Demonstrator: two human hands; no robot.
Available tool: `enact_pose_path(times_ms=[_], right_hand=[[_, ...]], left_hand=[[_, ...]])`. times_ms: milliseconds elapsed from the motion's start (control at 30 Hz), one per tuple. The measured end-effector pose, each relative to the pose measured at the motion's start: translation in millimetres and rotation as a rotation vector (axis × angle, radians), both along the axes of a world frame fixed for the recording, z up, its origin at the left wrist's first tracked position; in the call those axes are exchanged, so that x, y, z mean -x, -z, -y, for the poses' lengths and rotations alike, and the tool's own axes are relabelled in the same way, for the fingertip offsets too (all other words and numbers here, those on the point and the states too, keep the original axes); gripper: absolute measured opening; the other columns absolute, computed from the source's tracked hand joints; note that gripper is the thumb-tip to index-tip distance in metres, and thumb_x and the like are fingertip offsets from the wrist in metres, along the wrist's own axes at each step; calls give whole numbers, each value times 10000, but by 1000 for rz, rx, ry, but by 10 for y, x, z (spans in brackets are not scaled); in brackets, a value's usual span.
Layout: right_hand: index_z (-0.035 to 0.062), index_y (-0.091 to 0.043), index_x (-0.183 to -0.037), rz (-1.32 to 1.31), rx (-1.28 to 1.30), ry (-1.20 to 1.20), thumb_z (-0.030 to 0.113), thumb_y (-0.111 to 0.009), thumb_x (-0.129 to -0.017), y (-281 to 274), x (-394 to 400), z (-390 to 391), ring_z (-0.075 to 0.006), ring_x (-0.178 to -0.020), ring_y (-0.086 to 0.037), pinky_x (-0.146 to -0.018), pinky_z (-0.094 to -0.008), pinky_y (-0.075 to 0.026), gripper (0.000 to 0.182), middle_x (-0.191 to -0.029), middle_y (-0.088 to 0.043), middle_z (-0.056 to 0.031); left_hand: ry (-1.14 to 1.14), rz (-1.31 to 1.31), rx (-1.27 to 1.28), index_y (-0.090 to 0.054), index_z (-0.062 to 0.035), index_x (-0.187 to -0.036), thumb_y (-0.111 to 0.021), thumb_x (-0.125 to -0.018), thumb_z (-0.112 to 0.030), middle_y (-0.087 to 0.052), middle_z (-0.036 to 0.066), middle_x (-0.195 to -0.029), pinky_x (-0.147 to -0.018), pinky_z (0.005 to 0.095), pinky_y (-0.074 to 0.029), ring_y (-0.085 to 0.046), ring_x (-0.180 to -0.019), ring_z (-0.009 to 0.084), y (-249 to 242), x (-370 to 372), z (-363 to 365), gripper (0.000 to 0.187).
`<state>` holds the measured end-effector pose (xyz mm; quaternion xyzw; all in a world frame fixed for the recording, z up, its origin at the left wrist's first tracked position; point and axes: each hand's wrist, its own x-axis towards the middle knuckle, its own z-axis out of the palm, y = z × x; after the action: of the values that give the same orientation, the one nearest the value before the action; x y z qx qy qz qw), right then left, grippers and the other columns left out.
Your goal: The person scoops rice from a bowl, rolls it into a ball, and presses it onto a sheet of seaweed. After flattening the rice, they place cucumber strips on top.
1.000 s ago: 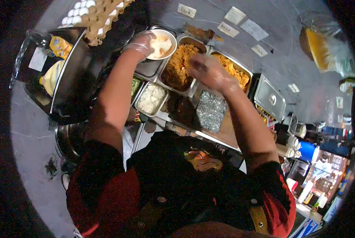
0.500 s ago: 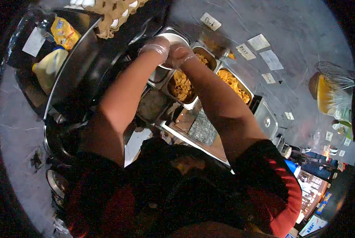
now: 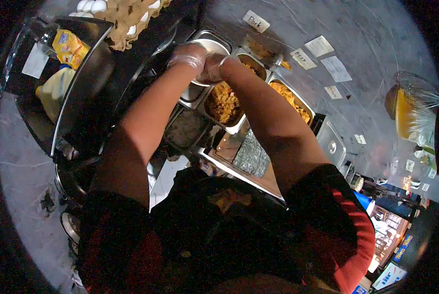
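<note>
A white round bowl (image 3: 216, 46) sits at the top centre among metal pans. Both my hands, in clear plastic gloves, are close together over it and cover much of its opening. On the left side of the bowl is my left hand (image 3: 190, 54), its fingers turned away from view. Beside it, my right hand (image 3: 212, 68) looks bent inward, with its fingertips hidden. Whether either hand holds something cannot be made out. Just right of the bowl, a metal pan of browned, shredded-looking food (image 3: 223, 104) lies below my right wrist.
Another pan of orange-brown food (image 3: 289, 99) is right of my right forearm, near a metal lid (image 3: 331, 147). Handwritten labels, including a "Pork" card (image 3: 256, 21), lie on the grey counter. An egg carton (image 3: 126, 27) and a black bin (image 3: 84, 61) stand left.
The view has shifted slightly. My hands stay together over the white bowl, and the right hand sits a little further left against it.
</note>
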<state>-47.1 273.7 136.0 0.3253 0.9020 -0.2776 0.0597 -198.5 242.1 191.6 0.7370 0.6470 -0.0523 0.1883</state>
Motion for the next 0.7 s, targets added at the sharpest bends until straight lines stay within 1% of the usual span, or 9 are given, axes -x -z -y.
enact_pose_path(times_ms=[333, 367, 400, 433, 500, 533, 600, 667, 700], right_hand=[[152, -702, -1483, 73, 375, 41, 593, -655, -996, -693, -63, -163, -364, -1390, -648, -1197, -459, -499, 659, -1513, -699, -160], [152, -700, -1487, 92, 313, -2, 594, -655, -996, -768, -93, -174, -365, -1390, -648, -1198, -461, -498, 662, -1513, -698, -162], [142, -684, -1495, 49, -228, -396, 526, -664, -1016, -449, -346, -285, -336, -1348, -684, -1162, -425, -531, 614, -1473, -725, -159], [142, -684, -1495, 49, -228, -392, 526, -664, -1016, -539, -373, -283, -336, -1348, -684, -1162, -425, -531, 614, -1473, -725, -159], [139, -684, -1467, -69, 198, 17, 298, -744, -1004, -848, -408, -282, -311, -1286, -724, -1138, -412, -555, 494, -1405, -759, -128], [111, -701, -1419, -131, -36, -97, 221, -740, -1025, -861, -481, -224, -292, -1240, -748, -1123, -409, -570, 411, -1351, -772, -122], [89, -701, -1400, -373, 218, 128, 252, -678, -1051, -918, -513, 24, -302, -1213, -758, -1093, -448, -589, 386, -1320, -778, -140], [44, -700, -1363, -848, 747, 560, 314, -554, -1104, -1008, -451, 332, -322, -1159, -780, -1032, -526, -626, 402, -1259, -790, -177], [44, -700, -1363, -856, 742, 563, 314, -554, -1104, -999, -410, 383, -322, -1159, -780, -1032, -526, -626, 402, -1259, -790, -177]], left_hand=[[76, 329, 1, -740, -52, -1384, -677, -1020, -147, -757, 216, -1382, -1072, 478, -586, -729, -1286, 401, 216, 205, -242, 381], [79, 328, 1, -740, -52, -1384, -677, -1020, -147, -757, 216, -1382, -1072, 478, -586, -729, -1286, 401, 204, 237, -260, 381], [142, 351, 31, -731, -62, -1399, -693, -1018, -153, -761, 209, -1378, -1078, 465, -581, -736, -1265, 383, -168, 263, -131, 394], [207, 374, 62, -723, -71, -1414, -708, -1016, -159, -764, 202, -1375, -1083, 451, -575, -744, -1245, 365, -496, 283, 0, 409], [134, 482, 97, -714, -123, -1464, -654, -1038, -116, -763, 167, -1407, -1108, 432, -564, -740, -1270, 302, -693, 283, 146, 430], [37, 624, -61, -710, -108, -1459, -653, -1037, -110, -758, 164, -1407, -1118, 422, -559, -733, -1276, 298, -653, 302, 186, 425], [-158, 939, -292, -683, -51, -1456, -673, -1041, -130, -727, 172, -1424, -1146, 413, -541, -706, -1296, 295, -574, 230, 265, 423], [-116, 1004, -389, -671, -37, -1460, -679, -1049, -147, -708, 176, -1449, -1158, 421, -535, -693, -1315, 303, -345, 109, 391, 426], [-79, 1073, -483, -660, -23, -1465, -684, -1056, -164, -689, 179, -1474, -1170, 429, -528, -680, -1334, 311, -278, 53, 459, 433]])
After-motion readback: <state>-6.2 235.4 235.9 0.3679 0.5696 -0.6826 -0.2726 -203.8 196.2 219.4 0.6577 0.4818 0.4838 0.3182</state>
